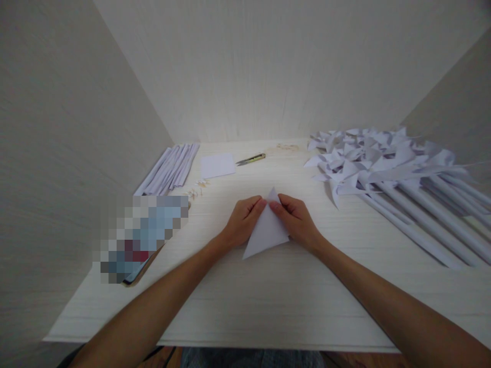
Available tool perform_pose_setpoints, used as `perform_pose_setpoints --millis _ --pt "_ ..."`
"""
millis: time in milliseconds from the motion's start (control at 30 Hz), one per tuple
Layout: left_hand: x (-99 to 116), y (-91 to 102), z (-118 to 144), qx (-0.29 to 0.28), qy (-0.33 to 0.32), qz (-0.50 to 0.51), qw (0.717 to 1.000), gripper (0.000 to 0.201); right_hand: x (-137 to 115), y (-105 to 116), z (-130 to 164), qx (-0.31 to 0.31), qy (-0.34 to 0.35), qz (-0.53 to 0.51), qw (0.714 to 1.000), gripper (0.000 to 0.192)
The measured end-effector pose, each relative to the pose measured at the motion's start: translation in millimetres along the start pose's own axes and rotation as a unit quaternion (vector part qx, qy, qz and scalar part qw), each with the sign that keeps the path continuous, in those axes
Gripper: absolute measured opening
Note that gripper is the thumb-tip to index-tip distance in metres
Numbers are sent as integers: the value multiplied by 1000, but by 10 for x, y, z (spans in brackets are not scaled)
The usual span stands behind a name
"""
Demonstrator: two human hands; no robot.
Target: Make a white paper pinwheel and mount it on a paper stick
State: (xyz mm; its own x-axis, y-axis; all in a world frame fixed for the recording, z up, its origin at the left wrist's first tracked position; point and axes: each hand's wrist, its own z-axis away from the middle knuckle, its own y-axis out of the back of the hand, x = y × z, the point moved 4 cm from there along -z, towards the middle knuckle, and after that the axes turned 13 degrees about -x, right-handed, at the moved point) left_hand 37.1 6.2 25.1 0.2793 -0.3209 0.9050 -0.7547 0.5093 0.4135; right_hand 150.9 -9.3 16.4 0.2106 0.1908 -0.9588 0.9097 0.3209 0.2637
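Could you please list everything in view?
Folded paper triangle: 1, white, between hands
Small metal snips: 1, yellowish, far middle
Flat rectangular paper: 1 visible, white, left of snips
Thin paper rolls: several, white, far left
Pointed paper pinwheels: many, overlapping, white, far right
Long paper tubes: several, white, right side
Flat pixelated object: 1, bluish, left side
Floral marks: 2 patches, brown, on tabletop
Streaked tabletop: 1, whitish, centre
Streaked walls: 3, greyish, left, back, right
Wooden floor: 1, brown, bottom edge
Clothed lap: 1, bluish, bottom centre
Bare forearms: 2, below hands
Left hand: 1, bare, on triangle's left edge
Right hand: 1, bare, on its right edge
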Motion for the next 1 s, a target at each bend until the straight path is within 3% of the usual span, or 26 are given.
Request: perform_pose_setpoints --millis 200,433,700,1000 --pt "36 4 20 -5 -28 -68 997 33 4 0 -7 3 -4 2 1000 29" --pt "-11 -20 -3 -25 -7 14 1000 35 19 54 6 44 -8 -17 999 29" --pt "39 -34 21 -39 -29 -65 997 33 -5 62 4 56 -9 -6 998 30" --pt "-18 -33 -6 -49 9 3 999 34 16 155 29 133 2 0 991 31"
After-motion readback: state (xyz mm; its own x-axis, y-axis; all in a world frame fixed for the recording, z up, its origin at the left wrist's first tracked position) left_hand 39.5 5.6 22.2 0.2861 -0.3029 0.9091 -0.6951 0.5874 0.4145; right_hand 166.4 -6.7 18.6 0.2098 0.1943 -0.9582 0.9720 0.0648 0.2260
